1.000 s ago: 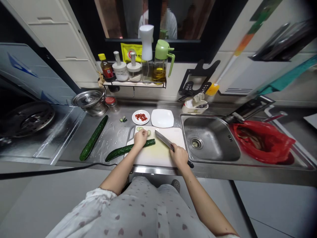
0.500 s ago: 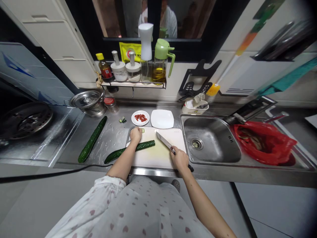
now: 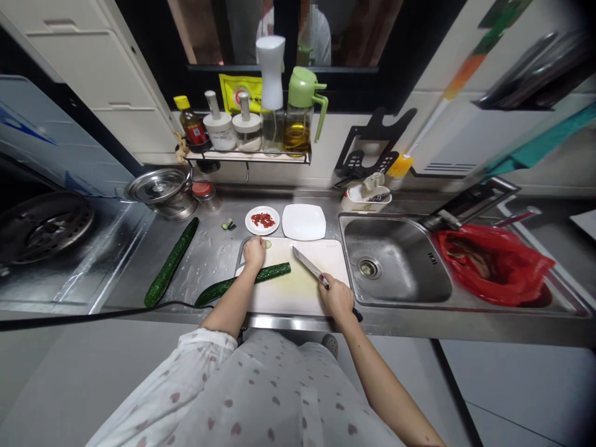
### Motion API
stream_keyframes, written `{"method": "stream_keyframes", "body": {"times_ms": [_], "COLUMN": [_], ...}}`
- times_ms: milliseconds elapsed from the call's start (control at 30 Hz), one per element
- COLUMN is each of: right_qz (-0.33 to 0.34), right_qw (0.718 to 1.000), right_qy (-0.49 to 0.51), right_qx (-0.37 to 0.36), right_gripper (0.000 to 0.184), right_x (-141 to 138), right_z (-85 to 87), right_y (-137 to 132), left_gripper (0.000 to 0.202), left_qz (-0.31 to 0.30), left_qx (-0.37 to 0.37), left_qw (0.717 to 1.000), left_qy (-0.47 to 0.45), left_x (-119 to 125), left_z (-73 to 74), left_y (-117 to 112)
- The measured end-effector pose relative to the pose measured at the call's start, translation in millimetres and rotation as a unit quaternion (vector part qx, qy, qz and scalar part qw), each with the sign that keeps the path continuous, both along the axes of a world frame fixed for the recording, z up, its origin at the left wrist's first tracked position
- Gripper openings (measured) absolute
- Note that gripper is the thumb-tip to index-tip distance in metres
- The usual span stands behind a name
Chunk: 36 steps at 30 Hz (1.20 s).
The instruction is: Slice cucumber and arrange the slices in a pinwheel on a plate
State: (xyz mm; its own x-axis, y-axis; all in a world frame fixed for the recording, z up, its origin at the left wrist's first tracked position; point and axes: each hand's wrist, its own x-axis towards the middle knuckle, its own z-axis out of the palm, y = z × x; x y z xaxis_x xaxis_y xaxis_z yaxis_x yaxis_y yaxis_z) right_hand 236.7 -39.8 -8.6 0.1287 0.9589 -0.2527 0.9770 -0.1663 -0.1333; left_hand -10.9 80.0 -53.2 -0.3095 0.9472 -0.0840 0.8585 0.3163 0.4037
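Shifted leftward, left hand curled over cucumber slices at cutting board's far-left corner, grip unclear. Right hand fisted on knife: hold blade clear of cut cucumber straddling left edge.

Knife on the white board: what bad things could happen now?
1. The right hand grips the long steel knife, whose blade points toward the left hand resting on the white plastic cutting board. A slip might nick that hand.
2. The long dark green cucumber hangs off the board's left edge onto the wet steel counter, so it may roll when cut.
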Motion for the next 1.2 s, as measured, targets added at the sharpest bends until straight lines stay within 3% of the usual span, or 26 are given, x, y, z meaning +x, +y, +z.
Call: {"method": "stream_keyframes", "body": {"times_ms": [267,433,667,767,967,1200], "right_qz": [-0.003,-0.004,-0.011,-0.02,-0.006,0.048], "right_qw": [1.0,1.0,0.999,0.999,0.999,0.996], "right_qy": [0.009,0.01,0.02,0.033,0.047,0.066], "right_qx": [-0.01,-0.017,-0.024,-0.021,-0.027,-0.034], "right_gripper": [0.037,0.035,0.037,0.037,0.038,0.038], "right_x": [-2.3,-2.2,-4.6,-6.9,-14.7,-34.5], "right_z": [2.2,6.1,7.6,6.5,8.8,16.7], "right_y": [-1.3,-3.1,-4.4,-4.7,-3.4,-1.5], "left_gripper": [0.024,0.021,0.018,0.017,0.019,0.026], "left_qz": [0.001,0.038,0.056,0.016,-0.135,-0.258], "left_qx": [-0.002,-0.01,0.016,0.028,0.089,0.121], "left_qw": [1.0,0.999,0.995,0.996,0.983,0.957], "left_qy": [0.004,-0.035,-0.08,-0.088,-0.082,-0.063], "left_x": [1.2,-1.6,-5.8,-2.1,5.6,12.8], "left_z": [0.9,5.5,18.3,23.3,22.4,16.1], "left_y": [0.7,-2.1,-25.8,-43.5,-76.6,-92.0]}}
